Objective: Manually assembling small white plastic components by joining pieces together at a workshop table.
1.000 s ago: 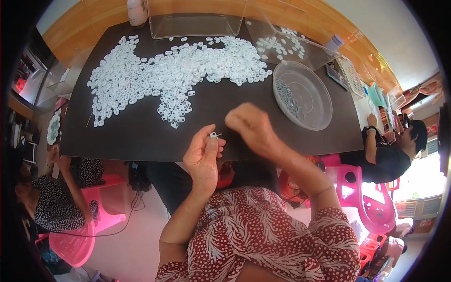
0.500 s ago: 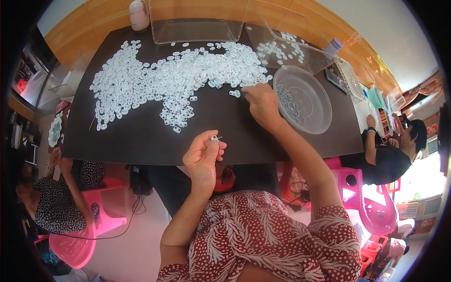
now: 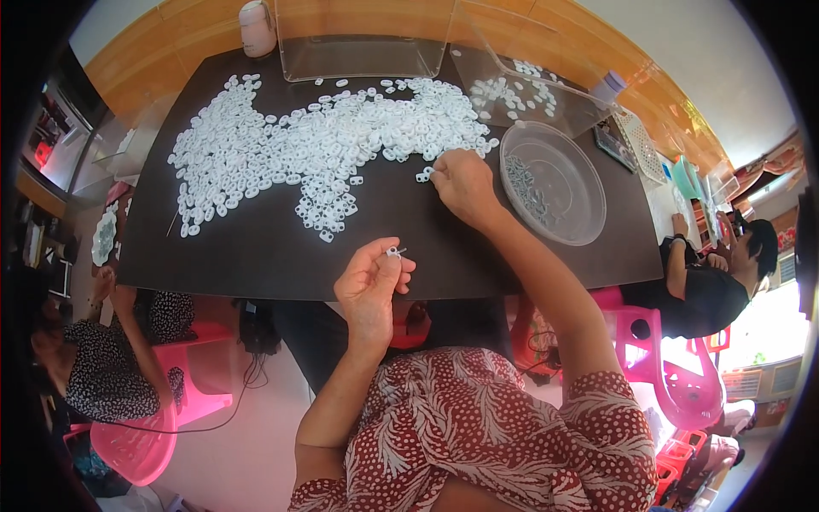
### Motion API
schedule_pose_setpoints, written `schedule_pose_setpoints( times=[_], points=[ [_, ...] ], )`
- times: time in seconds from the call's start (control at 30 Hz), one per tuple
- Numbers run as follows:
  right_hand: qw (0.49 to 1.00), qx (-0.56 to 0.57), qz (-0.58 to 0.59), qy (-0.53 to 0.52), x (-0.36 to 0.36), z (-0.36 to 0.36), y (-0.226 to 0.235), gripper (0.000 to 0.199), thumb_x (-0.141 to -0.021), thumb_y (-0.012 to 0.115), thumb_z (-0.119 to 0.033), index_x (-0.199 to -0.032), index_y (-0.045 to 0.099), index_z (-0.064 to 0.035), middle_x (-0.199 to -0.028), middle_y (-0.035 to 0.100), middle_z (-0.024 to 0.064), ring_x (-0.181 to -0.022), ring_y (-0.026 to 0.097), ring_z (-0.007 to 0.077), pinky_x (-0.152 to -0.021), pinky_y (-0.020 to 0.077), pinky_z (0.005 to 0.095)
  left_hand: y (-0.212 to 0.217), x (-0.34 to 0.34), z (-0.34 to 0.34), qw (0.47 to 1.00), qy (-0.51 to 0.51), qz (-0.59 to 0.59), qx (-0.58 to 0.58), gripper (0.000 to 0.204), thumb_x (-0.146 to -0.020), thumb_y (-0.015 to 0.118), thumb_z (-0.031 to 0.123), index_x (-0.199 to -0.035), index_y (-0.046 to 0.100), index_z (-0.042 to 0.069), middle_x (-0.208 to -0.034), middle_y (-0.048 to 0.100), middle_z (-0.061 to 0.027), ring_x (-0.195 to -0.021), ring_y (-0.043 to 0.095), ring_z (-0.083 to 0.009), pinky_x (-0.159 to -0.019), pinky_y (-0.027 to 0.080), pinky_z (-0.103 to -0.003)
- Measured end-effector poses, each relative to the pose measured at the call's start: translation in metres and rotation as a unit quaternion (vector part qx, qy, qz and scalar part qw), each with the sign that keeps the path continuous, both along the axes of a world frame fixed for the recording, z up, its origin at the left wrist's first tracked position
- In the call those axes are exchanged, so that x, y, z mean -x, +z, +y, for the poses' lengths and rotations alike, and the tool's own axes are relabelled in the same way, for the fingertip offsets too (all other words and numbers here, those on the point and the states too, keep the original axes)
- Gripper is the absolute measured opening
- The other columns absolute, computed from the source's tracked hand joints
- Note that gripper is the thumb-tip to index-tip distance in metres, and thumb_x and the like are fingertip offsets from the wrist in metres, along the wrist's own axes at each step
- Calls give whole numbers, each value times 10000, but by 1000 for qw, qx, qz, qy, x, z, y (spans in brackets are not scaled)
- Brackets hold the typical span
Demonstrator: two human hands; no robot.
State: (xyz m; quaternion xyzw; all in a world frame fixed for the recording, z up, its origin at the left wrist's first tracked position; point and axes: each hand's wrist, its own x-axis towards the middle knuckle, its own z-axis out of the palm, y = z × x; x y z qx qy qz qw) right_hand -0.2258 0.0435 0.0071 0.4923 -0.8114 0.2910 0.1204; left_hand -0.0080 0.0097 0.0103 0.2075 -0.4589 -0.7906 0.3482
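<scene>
Between the thumb and fingers of my left hand (image 3: 373,282), above the table's near edge, is a small white plastic piece (image 3: 392,252) with a thin grey screw-like pin sticking out of it. My right hand (image 3: 465,188) reaches over the table with its fingers pinched together at a small white plastic piece (image 3: 422,176). That piece partly shows beside the fingertips, just off the big pile. The pile of white plastic pieces (image 3: 247,149) spreads over the far half of the dark table (image 3: 256,256); many pieces are oval with holes.
Right of my right hand stands a round clear tub (image 3: 572,183) holding small grey screws (image 3: 525,188). Clear plastic boxes (image 3: 363,64) stand behind the pile, near a pink bottle (image 3: 257,30). Other people sit left and right on pink chairs (image 3: 136,444).
My right hand has come slightly left and nearer, its fingertips now at the loose white pieces beside the pile. My left hand keeps its hold almost unmoved.
</scene>
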Motion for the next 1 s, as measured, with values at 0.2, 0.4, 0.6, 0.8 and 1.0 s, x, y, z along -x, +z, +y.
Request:
schedule_pose_setpoints(
  times=[0.2,0.4,0.6,0.8,1.0],
  points=[
    [998,-2,-62,8,-6,-2,6,91,-726,627,-98,-751,605,-13,-740,618,146,-692,600,289,-629,465,377,-3,0,-1,1000,-1,3,-4,186,-897,537,35,-1067,573,-33,-788,632,-93,-618,529,-86,-564,446,-201],
    [991,17,-133,5,-8,-7,14,77,-724,626,-76,-766,612,-13,-730,600,161,-754,570,343,-661,447,433,-3,-1,-1,1000,-2,11,-11,187,-897,538,37,-1067,574,-33,-789,633,-93,-623,534,-86,-566,449,-203],
    [1000,7,20,-2,-12,-16,4,149,-743,662,-140,-869,648,-62,-742,587,135,-759,552,315,-655,437,410,-2,-2,-2,1000,-4,5,-4,192,-894,543,36,-1070,573,-37,-787,634,-95,-627,537,-88,-572,456,-208],
    [995,-27,92,24,-5,-20,3,124,-713,683,-125,-802,620,-66,-749,559,133,-768,530,330,-653,425,425,-2,-3,-2,1000,-2,8,-12,193,-894,538,30,-1070,569,-42,-792,636,-101,-622,537,-89,-570,458,-206],
    [997,-5,16,77,-3,-11,7,141,-684,682,-76,-748,564,-34,-725,560,134,-761,533,334,-650,425,430,0,-2,-1,1000,-5,1,-26,187,-896,533,32,-1064,565,-43,-794,637,-103,-617,537,-89,-567,453,-201]
  ],
)
